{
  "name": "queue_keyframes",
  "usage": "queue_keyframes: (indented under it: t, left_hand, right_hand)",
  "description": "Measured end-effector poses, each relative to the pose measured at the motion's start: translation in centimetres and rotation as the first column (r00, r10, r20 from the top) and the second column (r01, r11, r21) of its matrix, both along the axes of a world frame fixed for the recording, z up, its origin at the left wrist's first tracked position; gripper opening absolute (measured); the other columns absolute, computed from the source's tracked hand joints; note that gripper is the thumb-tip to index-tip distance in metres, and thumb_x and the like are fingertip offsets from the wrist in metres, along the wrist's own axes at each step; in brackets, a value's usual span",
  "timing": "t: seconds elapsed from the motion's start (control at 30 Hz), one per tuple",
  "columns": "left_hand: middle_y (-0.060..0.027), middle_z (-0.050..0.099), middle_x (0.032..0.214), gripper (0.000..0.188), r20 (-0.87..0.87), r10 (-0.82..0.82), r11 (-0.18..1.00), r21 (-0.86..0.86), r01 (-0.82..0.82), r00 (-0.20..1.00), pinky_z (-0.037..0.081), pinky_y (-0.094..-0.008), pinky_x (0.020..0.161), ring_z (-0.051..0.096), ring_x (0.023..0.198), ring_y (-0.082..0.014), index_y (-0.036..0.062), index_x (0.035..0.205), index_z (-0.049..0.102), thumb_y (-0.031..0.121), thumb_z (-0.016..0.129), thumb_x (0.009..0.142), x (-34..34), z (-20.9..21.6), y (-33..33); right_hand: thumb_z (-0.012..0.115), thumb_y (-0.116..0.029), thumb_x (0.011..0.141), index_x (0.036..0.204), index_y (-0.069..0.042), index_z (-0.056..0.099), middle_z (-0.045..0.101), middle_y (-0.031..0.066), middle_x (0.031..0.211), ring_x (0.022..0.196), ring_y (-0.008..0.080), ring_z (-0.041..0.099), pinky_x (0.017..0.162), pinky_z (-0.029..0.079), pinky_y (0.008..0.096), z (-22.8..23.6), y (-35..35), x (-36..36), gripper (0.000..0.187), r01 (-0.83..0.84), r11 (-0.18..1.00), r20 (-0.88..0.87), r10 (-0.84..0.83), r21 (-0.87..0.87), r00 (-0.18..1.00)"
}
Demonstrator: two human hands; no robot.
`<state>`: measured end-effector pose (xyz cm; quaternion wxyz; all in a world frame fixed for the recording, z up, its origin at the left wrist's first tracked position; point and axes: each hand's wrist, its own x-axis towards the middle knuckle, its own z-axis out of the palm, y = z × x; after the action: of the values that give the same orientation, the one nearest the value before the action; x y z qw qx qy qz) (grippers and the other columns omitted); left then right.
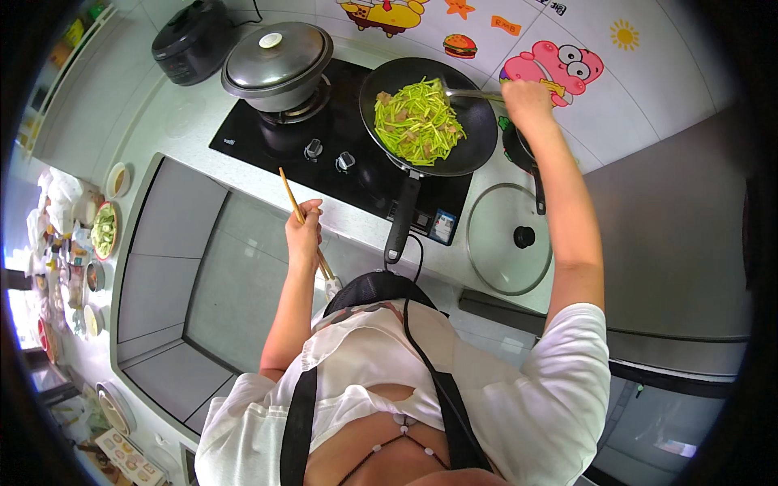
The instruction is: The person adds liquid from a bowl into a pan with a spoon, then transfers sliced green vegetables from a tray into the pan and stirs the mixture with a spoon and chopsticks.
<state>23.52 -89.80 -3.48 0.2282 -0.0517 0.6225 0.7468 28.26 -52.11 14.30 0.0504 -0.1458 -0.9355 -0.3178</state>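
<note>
Holding a metal spatula (470, 93) in a closed right hand (528, 105), we have its head at the far right edge of the green stir-fry (417, 121) in the black pan (480, 142). Our left hand (304, 231) curls around wooden chopsticks (288, 189), well apart from the food. A hard push, we judge, could spill strands over the pan's rim; a bump to the pan handle (403, 219), which reaches the near edge of the counter (193, 121), could swing the pan. On the right, the glass lid (496, 235) and small black pot (516, 150) crowd our forearm (571, 206); leftward, the flat near part of the stove (263, 150) offers open room as far as the lidded pot (279, 69).
</note>
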Motion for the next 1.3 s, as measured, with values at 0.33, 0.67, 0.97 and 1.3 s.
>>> queue_keyframes:
  t: [0.33,0.67,0.97,1.3]
  left_hand:
    - [0.0012,0.05,0.076,0.016,0.004,-0.013,1.0,-0.021,0.013,1.0,0.027,-0.0171,0.04,0.036,0.049,-0.0032,0.0052,0.095,0.057,0.008,0.048,0.082,-0.7,-0.2,-1.2]
    - [0.0011,0.05,0.076,0.016,-0.015,-0.034,0.999,-0.013,0.034,0.999,0.026,-0.0169,0.039,0.036,0.047,-0.0031,0.0043,0.096,0.056,0.008,0.049,0.082,-1.7,-0.1,-2.0]
    - [0.0013,0.05,0.076,0.015,-0.011,-0.088,0.996,-0.019,0.088,0.996,0.026,-0.0167,0.039,0.034,0.047,-0.0029,0.0045,0.095,0.056,0.008,0.049,0.082,-2.9,0.0,-2.8]
    - [0.0009,0.05,0.077,0.016,-0.03,-0.126,0.991,-0.046,0.125,0.992,0.025,-0.0159,0.039,0.034,0.047,-0.002,0.0042,0.096,0.056,0.008,0.048,0.083,-4.0,0.2,-5.2]
  right_hand:
    - [0.053,-0.011,0.069,0.076,-0.007,0.057,0.053,0.0048,0.074,0.072,0.017,0.056,0.054,0.048,0.0274,-5.2,-7.8,1.1,0.009,-0.249,0.967,-0.041,0.251,0.044,0.967]
    - [0.062,-0.016,0.073,0.109,-0.011,0.056,0.061,0.0074,0.082,0.068,0.0212,0.06,0.059,0.047,0.0331,-3.7,-2.8,8.4,0.036,-0.076,0.77,-0.314,-0.166,-0.633,0.935]
    - [0.062,-0.015,0.076,0.11,-0.01,0.059,0.051,-0.0032,0.063,0.049,0.0048,0.041,0.041,0.031,0.0202,-11.7,-7.4,3.0,0.034,-0.365,-0.09,-0.192,-0.72,-0.927,0.667]
    - [0.057,-0.03,0.075,0.109,-0.021,0.058,0.063,0.0119,0.089,0.08,0.0277,0.06,0.07,0.046,0.0358,-14.4,-9.2,5.7,0.036,0.093,0.549,-0.269,-0.542,-0.831,0.796]
